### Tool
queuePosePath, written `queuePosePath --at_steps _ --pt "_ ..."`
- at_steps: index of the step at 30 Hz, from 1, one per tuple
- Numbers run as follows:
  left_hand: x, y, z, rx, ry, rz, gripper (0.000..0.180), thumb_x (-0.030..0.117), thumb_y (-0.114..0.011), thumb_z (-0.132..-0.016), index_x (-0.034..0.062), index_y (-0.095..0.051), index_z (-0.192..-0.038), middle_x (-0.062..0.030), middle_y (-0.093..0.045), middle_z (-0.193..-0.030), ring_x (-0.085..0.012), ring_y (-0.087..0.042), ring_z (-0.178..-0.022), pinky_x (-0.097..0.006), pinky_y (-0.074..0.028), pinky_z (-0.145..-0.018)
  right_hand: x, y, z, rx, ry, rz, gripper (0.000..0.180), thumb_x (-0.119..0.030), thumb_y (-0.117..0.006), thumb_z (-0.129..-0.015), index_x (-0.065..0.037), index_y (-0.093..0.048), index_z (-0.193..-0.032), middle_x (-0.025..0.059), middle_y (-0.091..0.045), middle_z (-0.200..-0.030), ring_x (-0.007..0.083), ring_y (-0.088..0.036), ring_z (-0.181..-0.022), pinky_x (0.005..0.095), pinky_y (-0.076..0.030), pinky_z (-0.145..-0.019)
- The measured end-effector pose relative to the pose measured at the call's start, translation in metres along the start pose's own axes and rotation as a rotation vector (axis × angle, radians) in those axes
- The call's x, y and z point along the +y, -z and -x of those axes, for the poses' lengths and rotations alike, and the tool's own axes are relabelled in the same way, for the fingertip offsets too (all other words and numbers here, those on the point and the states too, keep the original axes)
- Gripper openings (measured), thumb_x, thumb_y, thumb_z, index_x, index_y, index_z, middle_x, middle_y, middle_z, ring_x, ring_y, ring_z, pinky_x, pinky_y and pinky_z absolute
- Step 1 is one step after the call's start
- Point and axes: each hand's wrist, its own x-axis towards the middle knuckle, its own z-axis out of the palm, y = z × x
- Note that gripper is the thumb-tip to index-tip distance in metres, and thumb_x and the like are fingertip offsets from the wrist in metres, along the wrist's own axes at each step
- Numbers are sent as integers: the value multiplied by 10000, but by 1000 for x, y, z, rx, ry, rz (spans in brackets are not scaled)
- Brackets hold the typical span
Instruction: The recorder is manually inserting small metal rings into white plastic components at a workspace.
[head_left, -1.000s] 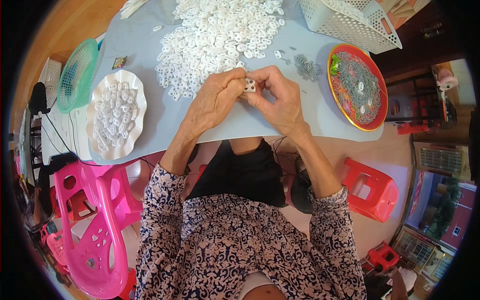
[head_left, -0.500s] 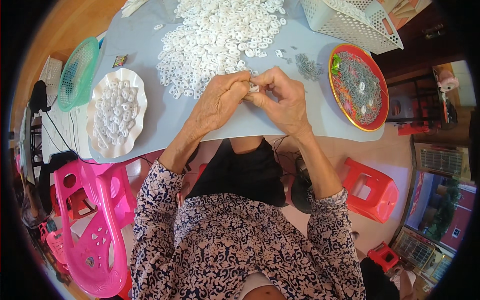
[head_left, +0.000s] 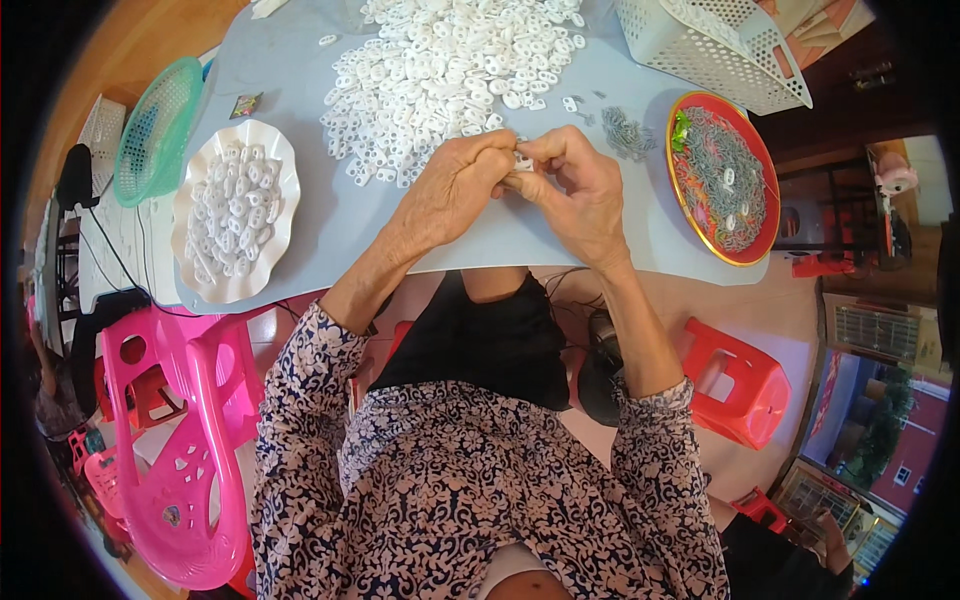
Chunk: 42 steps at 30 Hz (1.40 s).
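Above the near part of the grey-blue table [head_left: 330, 225], my two hands meet over a small white plastic piece [head_left: 523, 163] with oval holes. My right hand [head_left: 580, 195] pinches it between thumb and fingertips. The fingers of my left hand [head_left: 460, 185] are curled closed against the piece's other side, covering part of it. Just beyond them spreads a large heap of similar white pieces [head_left: 440, 85]. A small pile of grey metal pins or hooks [head_left: 628, 134], too fine to name surely, lies past my right hand.
On the left stand a scalloped white dish [head_left: 285, 190] of white pieces and a green basket [head_left: 185, 110]. A red, gold-rimmed tray [head_left: 688, 215] of grey metal bits sits right, below a white perforated basket [head_left: 690, 70]. Below are a pink chair [head_left: 225, 470] and red stool [head_left: 755, 390].
The whole view has shifted slightly. My hands stay together at the white piece, with a small shift of the fingers; a little more of the piece's side shows between them.
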Motion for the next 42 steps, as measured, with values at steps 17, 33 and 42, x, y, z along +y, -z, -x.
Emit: queuePosePath --at_steps 17,33,42 --pt "-4 -2 -1 7 -72 4 227 169 -404 -887 -5 -485 -765 -33 -454 -649 -125 -428 -635 -281 -378 -600 -7 10 -5 -42 -191 -249 131 -56 -572 -896 25 -611 -990 35 -633 -785 64 -541 -649 203 -449 -597" --pt "4 -5 10 192 -118 135 180 126 -466 -910 1 -543 -807 -27 -548 -704 -98 -507 -673 -239 -428 -657 -22 110 -124 483 277 528 118 -134 -616 -824 -52 -652 -901 72 -649 -695 134 -608 -626 284 -480 -585" --pt "-6 -8 18 294 -41 492 301 240 -373 -967 16 -524 -836 -33 -498 -694 -138 -489 -749 -268 -399 -733 -11 142 -132 187 462 1222 110 -160 -608 -803 -79 -665 -850 83 -654 -834 294 -583 -810 403 -465 -718"
